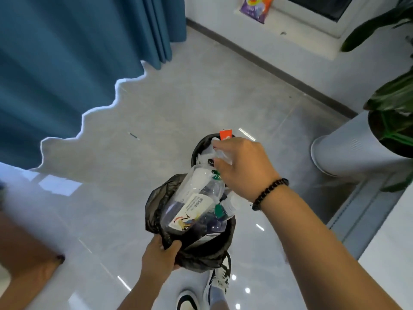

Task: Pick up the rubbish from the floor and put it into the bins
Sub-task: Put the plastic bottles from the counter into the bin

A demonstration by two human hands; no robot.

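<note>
Head view, near to far. Closest in: two sneakers on the glossy tile floor. Just above them the left hand grips the near rim of a bin lined with a black bag, fingers curled over the gathered plastic, steadying or holding the mouth wide.

The bag is packed. A crushed clear plastic bottle lies on top, long axis running from the near left up to the far right, its green-capped neck toward the right hand. More bottles and a label sit under it.

Right hand, beaded bracelet on the wrist, is over the far edge of that pile, fingers bent down around a clear piece of rubbish at the fingertips; exactly what it pinches is hard to tell. It is the hand nearer the bottle's neck end.

Beyond the hand a second black-lined bin stands touching or just behind the first, with an orange-red scrap at its far rim.

Judgement: the held piece goes straight down or slightly forward. The full bag risks spilling.

Farther off: a small stick-like scrap on the floor, well apart to the left, likely remaining rubbish. Blue curtain and white planter beyond.
</note>
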